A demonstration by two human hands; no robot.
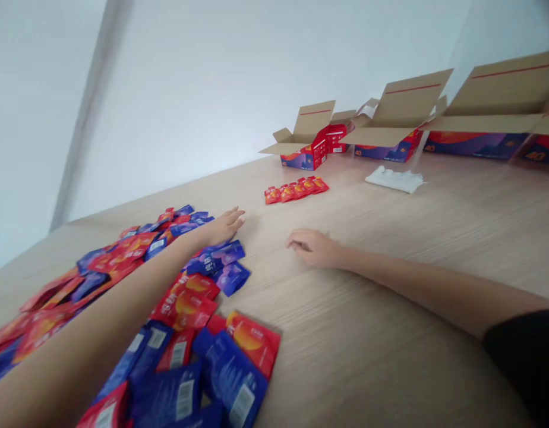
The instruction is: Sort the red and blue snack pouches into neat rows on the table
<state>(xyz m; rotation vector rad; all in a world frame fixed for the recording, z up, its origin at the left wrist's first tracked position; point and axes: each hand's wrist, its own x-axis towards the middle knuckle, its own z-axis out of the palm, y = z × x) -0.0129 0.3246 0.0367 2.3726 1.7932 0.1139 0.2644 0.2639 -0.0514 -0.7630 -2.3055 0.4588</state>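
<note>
My left hand [223, 227] reaches over the far edge of a loose pile of sachets, fingers stretched out and holding nothing. Blue sachets [232, 278] lie right beneath and beside it. Nearer to me are red sachets [252, 340] with an orange fruit picture, mixed with blue ones showing barcodes. My right hand [314, 248] rests on the bare wood-look table [346, 345], its fingers curled in, with nothing visible in them. Beyond both hands, a short overlapping row of red sachets [296, 189] lies on the table.
Several open cartons stand along the back right, among them a small one [296, 160] and a wider one [385, 153], with flaps spread outward. A folded white cloth [396, 179] lies in front of them. A pale wall [239, 77] rises behind the table.
</note>
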